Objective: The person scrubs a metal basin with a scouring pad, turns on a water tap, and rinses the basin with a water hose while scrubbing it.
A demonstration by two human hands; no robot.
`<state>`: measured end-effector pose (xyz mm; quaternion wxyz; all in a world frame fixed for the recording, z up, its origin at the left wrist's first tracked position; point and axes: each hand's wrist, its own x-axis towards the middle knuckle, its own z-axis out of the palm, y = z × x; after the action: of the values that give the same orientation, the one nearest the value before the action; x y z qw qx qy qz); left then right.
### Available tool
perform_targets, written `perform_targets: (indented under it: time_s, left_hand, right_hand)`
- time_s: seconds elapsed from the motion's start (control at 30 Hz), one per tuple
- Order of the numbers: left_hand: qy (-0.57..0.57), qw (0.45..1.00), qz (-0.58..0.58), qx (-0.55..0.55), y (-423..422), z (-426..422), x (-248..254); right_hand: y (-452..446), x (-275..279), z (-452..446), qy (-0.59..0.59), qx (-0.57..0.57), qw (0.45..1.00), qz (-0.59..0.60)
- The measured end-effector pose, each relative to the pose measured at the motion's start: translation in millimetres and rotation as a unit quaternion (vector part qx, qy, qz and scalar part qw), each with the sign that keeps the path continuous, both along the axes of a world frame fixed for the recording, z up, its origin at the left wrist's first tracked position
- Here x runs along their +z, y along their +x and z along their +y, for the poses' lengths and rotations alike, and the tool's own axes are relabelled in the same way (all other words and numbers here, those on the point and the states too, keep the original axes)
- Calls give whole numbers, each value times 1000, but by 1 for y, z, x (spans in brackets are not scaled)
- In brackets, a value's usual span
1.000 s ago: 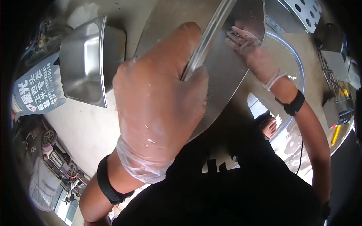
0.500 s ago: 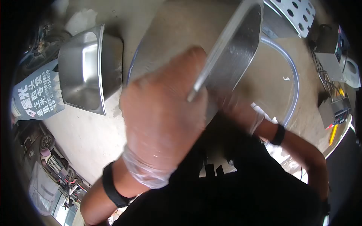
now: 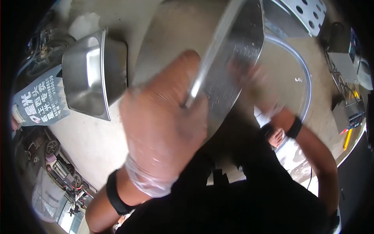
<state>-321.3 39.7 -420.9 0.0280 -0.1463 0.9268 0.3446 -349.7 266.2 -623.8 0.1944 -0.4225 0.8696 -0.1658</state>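
My left hand (image 3: 161, 113), in a clear plastic glove, is closed on the rim of a steel pan (image 3: 237, 50). The pan is tipped on edge in front of me, with wet drops on its side. My right hand (image 3: 263, 87), also gloved, is at the pan's right side. Motion smears its fingers; I cannot make out whether it holds anything or touches the metal. Black bands circle both wrists.
A second steel pan (image 3: 86, 66) stands at left beside a printed grey-blue bag (image 3: 39, 97). A clear hose (image 3: 306, 78) curves across the floor. At upper right is a perforated metal panel (image 3: 307, 13); metal appliances (image 3: 346, 113) stand at right. Another hand (image 3: 276, 137) shows below my right wrist.
The pan and my left hand have shifted slightly left. My right hand has moved up along the pan's side.
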Motion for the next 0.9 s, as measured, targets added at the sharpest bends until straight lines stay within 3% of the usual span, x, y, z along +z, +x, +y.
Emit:
perform_targets:
  time_s: [0.07, 0.17, 0.2, 0.27, 0.33, 0.4, 0.43, 0.5, 0.6, 0.63, 0.73, 0.8, 0.87, 0.9]
  left_hand:
    - [-9, 1000, -10, 0, 1, -2, 2]
    - [1, 1000, 14, -5, -1, -4, -1]
    - [-12, 1000, 18, -14, -1, -2, 2]
    - [-34, 999, 15, -38, 0, 3, 3]
    - [-29, 999, 15, -38, -1, 1, 0]
    - [24, 999, 13, -20, -2, -7, 0]
    - [-74, 996, -18, -44, -3, -11, 6]
    - [-22, 999, 14, -31, -4, -7, 2]
    - [-24, 1000, 8, -9, -2, -4, 5]
    - [-15, 1000, -3, 3, -3, -6, 4]
    - [10, 1000, -13, 7, -2, -13, 3]
    - [-11, 1000, 1, -7, -5, -15, 5]
    - [-4, 1000, -6, 6, -6, -14, 4]
    - [-19, 1000, -11, 4, -6, -16, 5]
  right_hand:
    - [-22, 8, -2, -6, -38, 993, 113]
    - [28, 16, -14, -33, 83, 973, 213]
    - [44, 21, -20, -39, 151, 966, 208]
    - [14, 1, -16, -151, 33, 984, 92]
    - [-25, 0, -17, -135, -14, 989, 59]
    - [-38, 24, -13, -30, 20, 995, 98]
    - [-29, 31, -11, 4, 40, 993, 110]
    - [50, 25, -20, -10, 100, 989, 106]
    - [35, 21, -14, 76, 128, 982, 113]
    - [1, 4, -5, -17, 48, 985, 166]
    - [-11, -14, 15, -1, -44, 999, -18]
    - [-2, -1, 13, 19, 41, 990, 132]
    - [46, 31, 4, 27, 176, 948, 265]
    - [57, 35, 2, 12, 191, 958, 216]
